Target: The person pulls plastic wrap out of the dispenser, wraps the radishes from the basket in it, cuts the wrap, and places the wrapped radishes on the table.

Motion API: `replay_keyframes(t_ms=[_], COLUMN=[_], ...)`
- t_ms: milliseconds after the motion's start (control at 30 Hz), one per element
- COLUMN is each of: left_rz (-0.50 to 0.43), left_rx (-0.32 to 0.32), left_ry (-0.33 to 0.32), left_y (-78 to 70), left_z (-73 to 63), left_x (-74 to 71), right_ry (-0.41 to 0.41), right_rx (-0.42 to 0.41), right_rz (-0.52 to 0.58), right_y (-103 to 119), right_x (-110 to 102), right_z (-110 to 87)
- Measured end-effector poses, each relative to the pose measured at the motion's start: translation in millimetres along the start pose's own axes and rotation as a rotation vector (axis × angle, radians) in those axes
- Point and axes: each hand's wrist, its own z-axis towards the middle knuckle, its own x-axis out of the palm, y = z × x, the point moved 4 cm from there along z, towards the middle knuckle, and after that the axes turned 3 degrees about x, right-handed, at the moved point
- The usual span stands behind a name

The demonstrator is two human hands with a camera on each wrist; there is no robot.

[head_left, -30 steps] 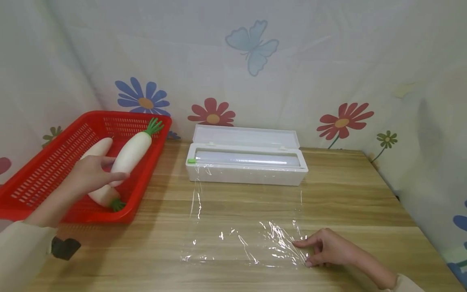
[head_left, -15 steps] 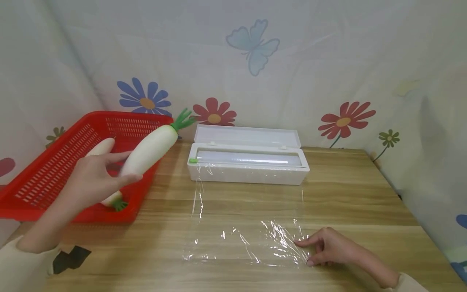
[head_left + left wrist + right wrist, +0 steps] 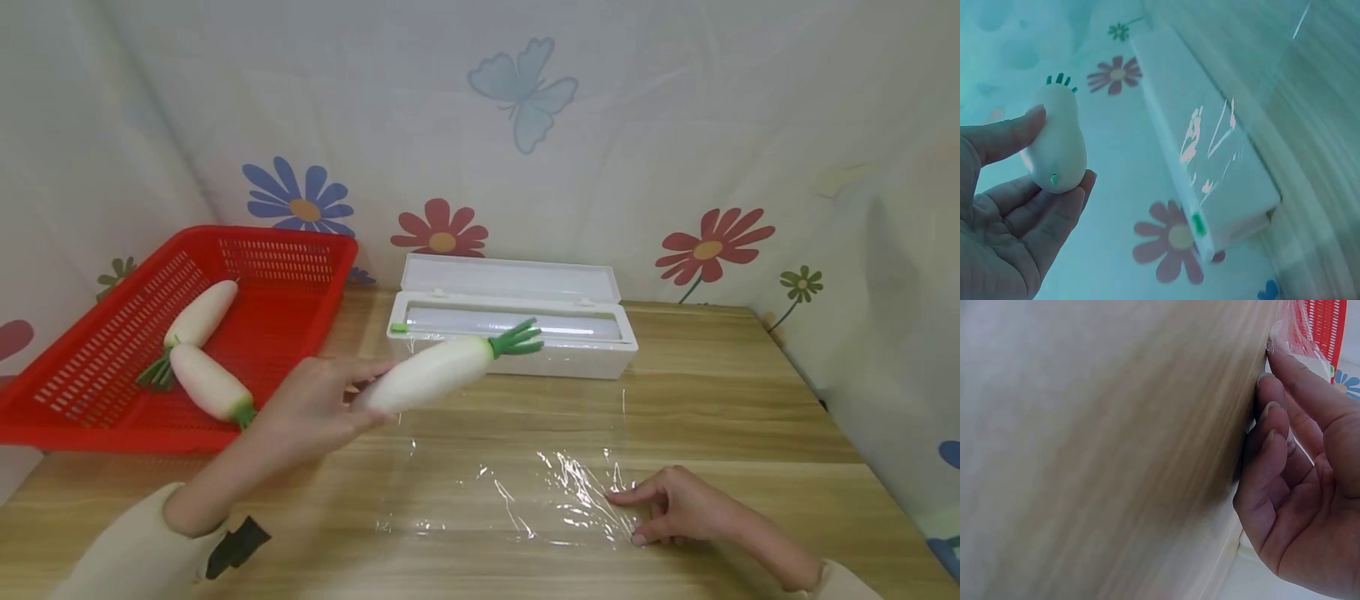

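Observation:
My left hand [image 3: 318, 408] grips a white radish [image 3: 431, 375] by its blunt end, between thumb and fingers, above the table. Its green leaf stubs [image 3: 517, 337] point right and overlap the white wrap box in the head view. The left wrist view shows the radish [image 3: 1057, 144] end-on, the thumb on one side and fingers on the other. A clear sheet of plastic wrap [image 3: 510, 492] stretches from the box over the table toward me. My right hand [image 3: 678, 508] pinches its near right corner, where creases gather; in the right wrist view the thumb lies at the film's edge.
The white box [image 3: 555, 360] stands at the back with its lid raised, a film roll [image 3: 465, 321] inside and a green slider [image 3: 399, 328] at its left. At left, a red basket [image 3: 300, 250] holds two more radishes [image 3: 202, 312]. A flowered cloth [image 3: 600, 167] hangs behind.
My left hand has lifted the radish out of the red basket and carried it right, in front of the wrap box. The right hand stays at the plastic wrap's corner.

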Motion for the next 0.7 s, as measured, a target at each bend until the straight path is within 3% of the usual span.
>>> replay_keyframes(t_ms=[167, 400, 700], left_rz=[-0.045, -0.001, -0.023], left_rx=[0.095, 0.178, 0.216], left_ry=[0.07, 0.149, 0.252], left_y=[-4.6, -9.4, -4.6], left_z=[12.9, 26.6, 33.8], left_x=[31.5, 69.7, 103.6], right_ry=[-0.006, -0.003, 0.005], right_rx=[0.016, 0.018, 0.046], right_rz=[-0.001, -0.01, -0.004], right_y=[1, 2, 1], right_x=[-1, -1, 0], right_z=[0.0, -0.7, 0.1])
